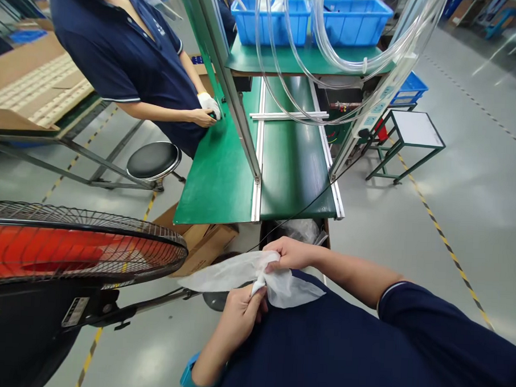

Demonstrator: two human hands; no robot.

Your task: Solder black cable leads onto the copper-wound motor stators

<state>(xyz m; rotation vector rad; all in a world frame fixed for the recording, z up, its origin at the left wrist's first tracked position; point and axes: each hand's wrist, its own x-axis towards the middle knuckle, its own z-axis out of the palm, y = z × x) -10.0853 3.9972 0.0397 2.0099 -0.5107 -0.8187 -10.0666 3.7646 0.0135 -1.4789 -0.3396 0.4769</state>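
A thin, white, see-through sheet (231, 272) is gathered and twisted in its middle in front of my body. It may be plastic or thin cloth; I cannot tell which. My left hand (242, 312) is closed, pinching a rolled part of it between thumb and fingers. Just above, my right hand (290, 254) has its fingers closed on the gathered part. One loose end stretches left toward the fan, and the other spreads out to the right over my dark blue shirt. Some fingertips of both hands are hidden.
A large floor fan (84, 248) stands close on my left. Ahead is a green workbench (219, 186) with a belt, clear hoses (332, 54) and blue bins (355, 21). A co-worker in dark blue (131, 57) stands at its left side, beside a round stool (153, 160).
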